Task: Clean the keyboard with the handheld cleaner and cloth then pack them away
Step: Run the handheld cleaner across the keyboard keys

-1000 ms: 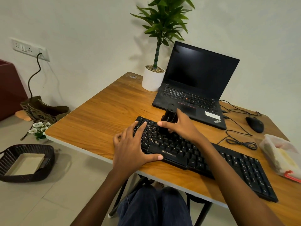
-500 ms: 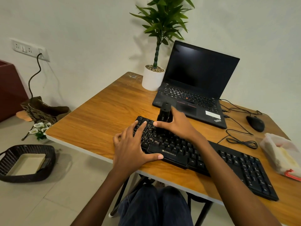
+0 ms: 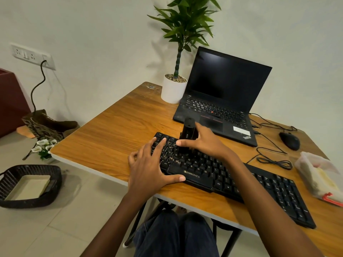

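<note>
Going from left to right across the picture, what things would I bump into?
First a woven basket on the floor → white flowers → left hand → handheld cleaner → mouse → plastic pouch.

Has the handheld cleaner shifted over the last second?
Yes. The handheld cleaner, gripped by the right hand, has slid slightly leftward along the keyboard's upper rows, toward its left end, judged against the laptop's front edge.
</note>
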